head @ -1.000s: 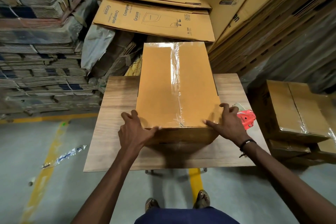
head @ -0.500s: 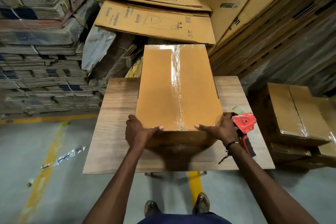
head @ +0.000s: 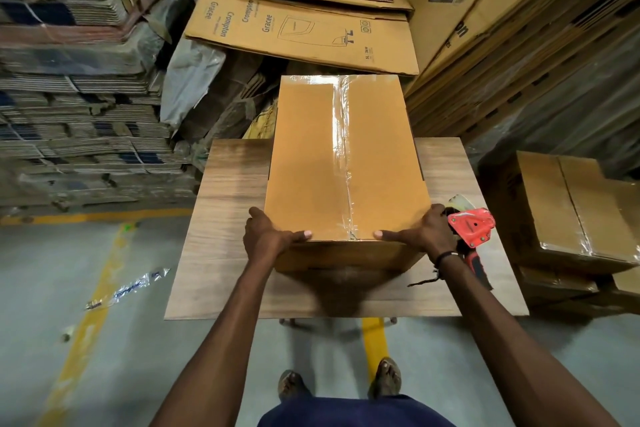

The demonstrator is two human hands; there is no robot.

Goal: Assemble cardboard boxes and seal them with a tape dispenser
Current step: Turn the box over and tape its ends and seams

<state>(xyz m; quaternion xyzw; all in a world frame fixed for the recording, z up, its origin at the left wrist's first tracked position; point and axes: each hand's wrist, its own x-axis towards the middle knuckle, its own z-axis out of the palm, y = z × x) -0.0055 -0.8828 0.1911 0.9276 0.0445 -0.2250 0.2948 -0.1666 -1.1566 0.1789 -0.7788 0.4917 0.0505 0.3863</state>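
warehouse corner, flat cartons stacked around; wooden table [head: 225, 218] in middle. taped box [head: 346, 163] sits on table, seam sealed. left hand [head: 266, 236] and right hand [head: 422, 232] grip near corners, thumbs flat on top. tape dispenser [head: 472, 227] beside right hand. box likely light, stiff, tape slippery; best held at corners.

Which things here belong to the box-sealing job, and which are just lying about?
In the job:
cardboard box, gripped by left hand and right hand
tape dispenser
wooden table

Lying about:
flat printed cartons
sealed boxes
plastic scrap on floor
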